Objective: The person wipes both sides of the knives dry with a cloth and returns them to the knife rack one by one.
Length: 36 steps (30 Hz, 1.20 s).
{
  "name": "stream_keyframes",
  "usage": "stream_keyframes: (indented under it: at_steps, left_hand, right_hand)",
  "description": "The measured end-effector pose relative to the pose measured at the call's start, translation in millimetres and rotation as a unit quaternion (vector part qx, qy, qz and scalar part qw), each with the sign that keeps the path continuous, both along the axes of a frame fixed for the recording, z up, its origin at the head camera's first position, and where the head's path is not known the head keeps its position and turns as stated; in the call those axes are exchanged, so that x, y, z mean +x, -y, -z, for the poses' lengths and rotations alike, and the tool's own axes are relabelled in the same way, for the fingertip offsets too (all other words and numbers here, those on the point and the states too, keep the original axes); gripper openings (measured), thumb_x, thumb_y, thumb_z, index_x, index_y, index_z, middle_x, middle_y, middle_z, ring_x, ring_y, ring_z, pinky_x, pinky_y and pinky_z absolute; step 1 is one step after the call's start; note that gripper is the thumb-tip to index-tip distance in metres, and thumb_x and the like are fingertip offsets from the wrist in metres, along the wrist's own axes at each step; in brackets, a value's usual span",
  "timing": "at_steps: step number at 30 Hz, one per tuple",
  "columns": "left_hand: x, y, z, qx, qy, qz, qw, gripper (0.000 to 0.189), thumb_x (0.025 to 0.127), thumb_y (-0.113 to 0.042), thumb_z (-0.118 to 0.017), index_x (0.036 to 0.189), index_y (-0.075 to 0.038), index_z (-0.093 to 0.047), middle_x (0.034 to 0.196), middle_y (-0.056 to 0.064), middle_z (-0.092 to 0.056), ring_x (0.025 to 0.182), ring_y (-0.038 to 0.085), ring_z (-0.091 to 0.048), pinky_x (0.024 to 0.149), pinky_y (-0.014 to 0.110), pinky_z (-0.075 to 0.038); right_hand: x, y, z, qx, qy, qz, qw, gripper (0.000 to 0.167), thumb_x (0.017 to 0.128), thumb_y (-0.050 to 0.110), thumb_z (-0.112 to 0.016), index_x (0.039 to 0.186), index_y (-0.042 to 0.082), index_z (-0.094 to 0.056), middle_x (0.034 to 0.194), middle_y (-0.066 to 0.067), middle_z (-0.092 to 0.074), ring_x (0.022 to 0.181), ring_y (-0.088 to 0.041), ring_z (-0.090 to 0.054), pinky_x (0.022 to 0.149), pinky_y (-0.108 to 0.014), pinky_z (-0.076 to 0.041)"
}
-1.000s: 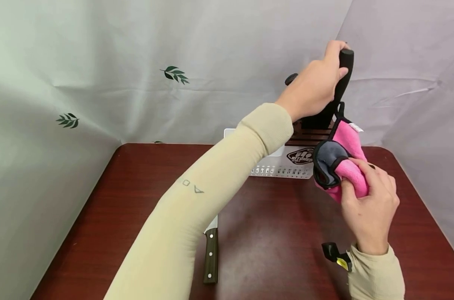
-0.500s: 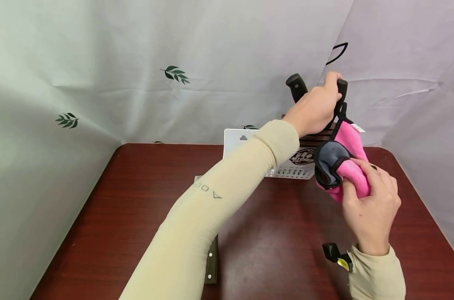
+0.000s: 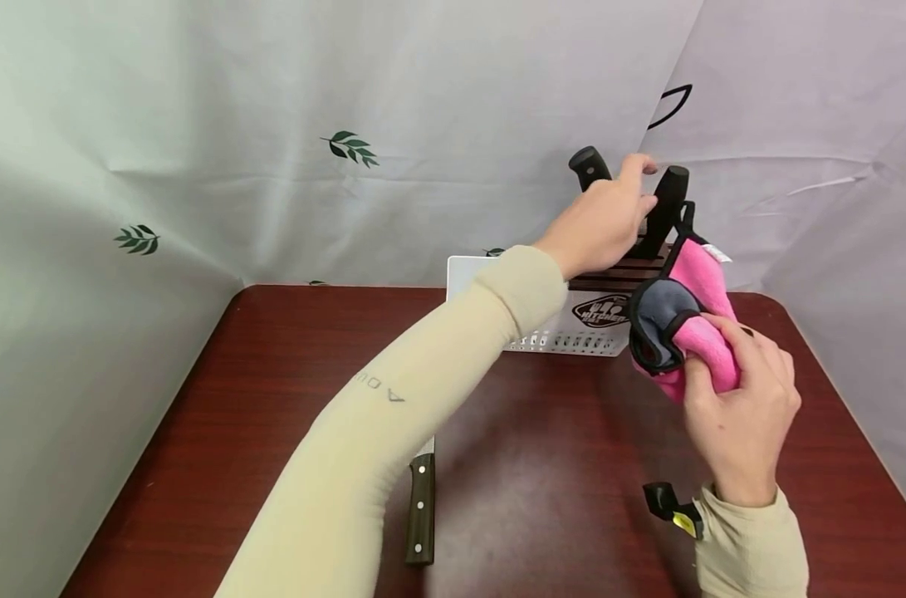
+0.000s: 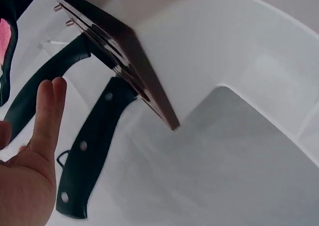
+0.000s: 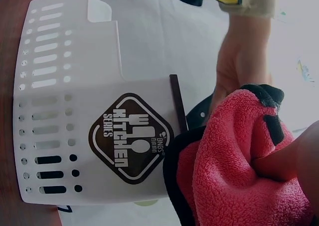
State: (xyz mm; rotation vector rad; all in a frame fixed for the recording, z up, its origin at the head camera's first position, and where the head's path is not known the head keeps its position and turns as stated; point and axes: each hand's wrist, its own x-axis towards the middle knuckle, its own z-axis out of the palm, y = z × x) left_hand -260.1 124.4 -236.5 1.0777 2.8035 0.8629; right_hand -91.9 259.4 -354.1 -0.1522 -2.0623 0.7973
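Observation:
In the head view my left hand [image 3: 600, 218] hovers at the back over a white knife holder [image 3: 463, 278] with a slotted brown top, fingers extended and apart from the handles. Just right of it a black knife handle [image 3: 669, 203] stands up from the slots. To its left stands a riveted black handle [image 3: 590, 166], clearer as the riveted handle [image 4: 87, 146] in the left wrist view. Both blades are hidden. My right hand [image 3: 744, 407] grips a bunched pink cloth [image 3: 697, 282] with black edging and a grey patch, held in front of the holder's right end.
A knife with a dark riveted handle [image 3: 420, 511] lies on the reddish-brown table [image 3: 542, 498], its blade mostly behind the left sleeve [image 3: 400, 390]. White fabric walls [image 3: 423, 100] enclose the back and sides. A thin black loop [image 3: 677, 104] shows behind the handles.
The right black knife handle has gone down into the holder's slots. My left hand has let go of it and shifted left. The right hand and the pink cloth stay put.

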Motion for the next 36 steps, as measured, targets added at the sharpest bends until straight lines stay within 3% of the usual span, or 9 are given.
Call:
stream_keyframes:
  at_steps: [2,6,8,13,17,20,25,30,36]
  left_hand:
    - [1.5,12.8,2.2,0.013,0.001,0.015,0.9998,0.041,0.109,-0.027,-0.037,0.148,-0.014,-0.032,0.106,0.003,-0.067,0.095,0.010,-0.062,0.089,0.018,-0.043]
    - [8.1,39.9,9.2,0.063,0.043,0.051,0.9957,0.034,0.110,-0.025,-0.037,0.142,-0.011,-0.038,0.113,0.008,-0.067,0.094,0.013,-0.067,0.087,0.018,-0.046]
    - [12.5,53.9,13.5,0.094,0.068,0.062,0.9913,0.033,0.110,-0.024,-0.037,0.140,-0.010,-0.040,0.104,0.011,-0.068,0.085,0.016,-0.069,0.081,0.020,-0.048]
    - [26.1,86.9,22.7,0.146,0.070,0.053,0.9853,0.030,0.109,-0.023,-0.043,0.135,-0.009,-0.048,0.105,0.010,-0.070,0.084,0.016,-0.069,0.081,0.022,-0.051]
    - [40.9,108.5,30.5,0.162,0.044,0.022,0.9857,0.027,0.108,-0.023,-0.047,0.132,-0.010,-0.052,0.099,0.002,-0.071,0.081,0.013,-0.068,0.077,0.024,-0.051]
    - [55.8,123.1,38.7,0.148,0.020,-0.014,0.9887,0.027,0.107,-0.021,-0.048,0.131,-0.010,-0.053,0.093,-0.002,-0.069,0.078,0.012,-0.066,0.075,0.026,-0.050]
    - [84.3,150.5,60.5,0.131,-0.003,-0.058,0.9897,0.027,0.104,-0.019,-0.054,0.129,-0.008,-0.055,0.086,-0.001,-0.067,0.073,0.010,-0.060,0.073,0.029,-0.049]
    - [113.3,183.6,87.6,0.140,0.032,-0.107,0.9838,0.027,0.100,-0.020,-0.063,0.124,-0.010,-0.058,0.089,-0.003,-0.067,0.077,0.008,-0.061,0.074,0.030,-0.052]
    - [145.2,217.5,116.9,0.092,0.061,-0.183,0.9769,0.032,0.096,-0.022,-0.069,0.124,-0.010,-0.060,0.087,-0.004,-0.065,0.073,0.005,-0.061,0.070,0.030,-0.052]
  right_hand:
    - [-0.9,0,0.6,0.000,0.000,-0.003,1.0000,0.034,0.085,0.014,-0.065,0.116,0.005,-0.074,0.112,-0.022,-0.069,0.099,-0.043,-0.056,0.080,-0.035,-0.033]
    - [0.1,0,0.7,-0.007,-0.002,0.000,1.0000,0.034,0.085,0.014,-0.066,0.116,0.006,-0.075,0.112,-0.021,-0.070,0.099,-0.041,-0.056,0.081,-0.034,-0.033]
    - [1.3,0,-0.1,-0.008,-0.004,0.002,1.0000,0.034,0.085,0.014,-0.065,0.117,0.007,-0.075,0.112,-0.020,-0.070,0.099,-0.040,-0.056,0.081,-0.032,-0.032]
    - [2.6,-4,-2.9,0.001,-0.006,0.005,1.0000,0.035,0.086,0.015,-0.063,0.117,0.007,-0.074,0.112,-0.021,-0.069,0.099,-0.042,-0.056,0.081,-0.028,-0.032]
    - [2.3,-4,-2.2,-0.003,-0.009,0.009,0.9999,0.034,0.085,0.013,-0.063,0.116,0.007,-0.075,0.112,-0.020,-0.070,0.098,-0.041,-0.056,0.081,-0.027,-0.031]
    - [1.5,-3,-1.1,-0.012,-0.013,0.011,0.9998,0.033,0.083,0.011,-0.065,0.114,0.006,-0.076,0.111,-0.020,-0.070,0.098,-0.040,-0.056,0.080,-0.027,-0.031]
    - [1.7,-2,-1.0,-0.012,-0.016,0.014,0.9997,0.033,0.083,0.010,-0.064,0.113,0.005,-0.076,0.110,-0.020,-0.070,0.098,-0.041,-0.056,0.080,-0.029,-0.031]
    - [2.0,-2,-2.4,-0.008,-0.016,0.014,0.9997,0.033,0.083,0.011,-0.064,0.114,0.006,-0.075,0.111,-0.020,-0.070,0.098,-0.041,-0.056,0.079,-0.029,-0.031]
    - [3.0,7,-8.2,-0.017,-0.021,0.007,0.9996,0.031,0.083,0.008,-0.064,0.112,0.001,-0.075,0.109,-0.023,-0.069,0.099,-0.043,-0.056,0.080,-0.024,-0.030]
